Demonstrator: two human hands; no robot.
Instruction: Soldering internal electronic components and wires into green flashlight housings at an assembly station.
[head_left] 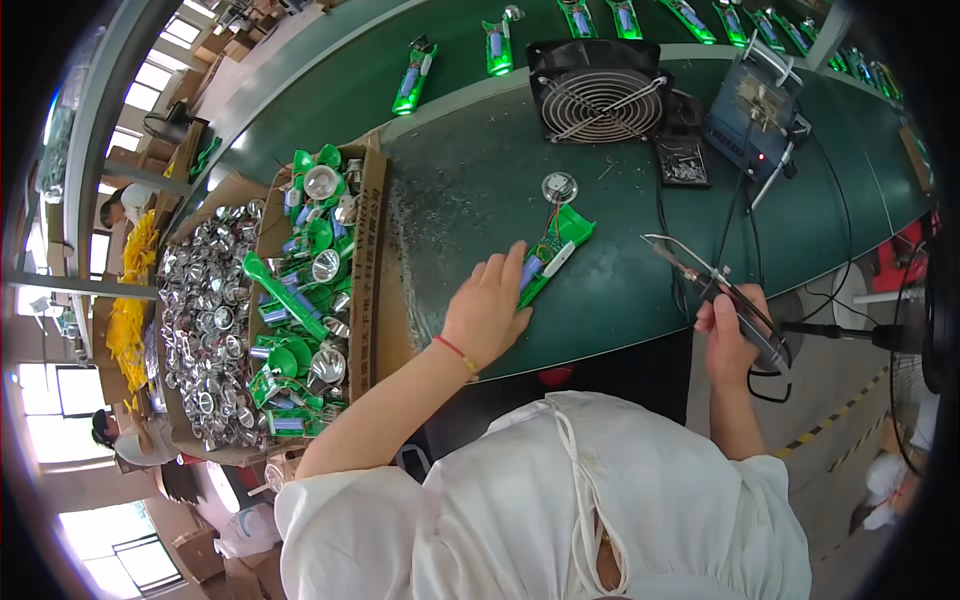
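My left hand (487, 315) rests on the near end of a green flashlight half-shell (572, 226) lying on the bench, thumb and fingers about it. Inside the shell are a blue cylindrical battery (530, 272), a white strip and a small circuit board. Thin wires run from it to a round silvery reflector (559, 187) just beyond. My right hand (732, 335) grips a soldering gun (757, 335) at the bench's front edge. Its thin tip points left, apart from the shell, and a curved metal tube runs beside the tip.
Left of the shell, cardboard boxes (368, 270) hold loose reflectors (215, 310) and green flashlight parts (290, 295). A black fan (600, 95), a small tray (684, 163) and a blue soldering unit (757, 110) stand behind. More flashlights (411, 80) lie on the far green belt.
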